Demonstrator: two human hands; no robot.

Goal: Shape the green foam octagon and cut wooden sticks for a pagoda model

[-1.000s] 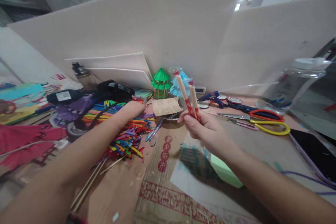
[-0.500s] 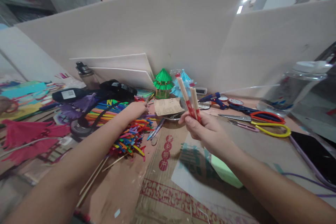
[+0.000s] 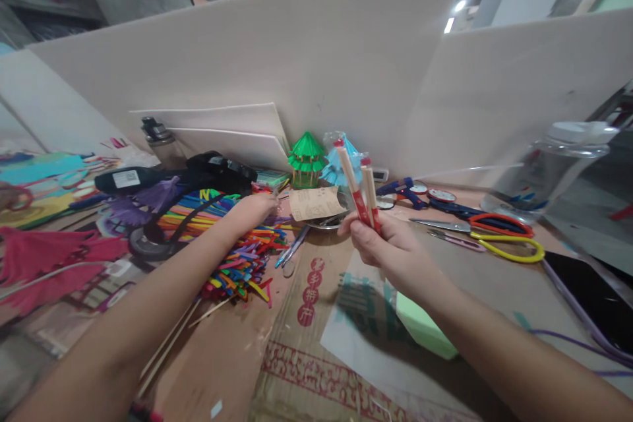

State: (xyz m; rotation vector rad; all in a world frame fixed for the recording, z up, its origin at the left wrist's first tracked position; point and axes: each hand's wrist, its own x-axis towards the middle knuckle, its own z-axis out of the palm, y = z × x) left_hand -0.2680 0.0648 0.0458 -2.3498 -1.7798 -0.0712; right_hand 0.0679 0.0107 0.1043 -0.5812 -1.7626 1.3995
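Two bundles of pale sticks with red wrappers [image 3: 363, 204] stand upright in my right hand [image 3: 376, 237], whose fingers are closed around their lower ends. My left hand [image 3: 257, 210] reaches over the back of a pile of colourful pipe cleaners [image 3: 242, 270], beside a brown paper piece [image 3: 315, 203] lying on a metal dish. The left fingertips are small and blurred, so what they hold, if anything, is unclear. Behind the hands are a green pagoda model [image 3: 307, 159] and a light blue one [image 3: 341, 165].
Scissors with yellow and red handles [image 3: 509, 247], a blue glue gun [image 3: 403, 191], a phone [image 3: 588, 297] and a clear jug [image 3: 548, 171] are at the right. A light green block [image 3: 425, 326] sits near my right forearm. Black straps [image 3: 217, 171] lie at the left.
My left hand has shifted slightly left, and the small item seen near its fingertips is no longer distinct. My right hand keeps its hold on the sticks. The view has moved slightly.
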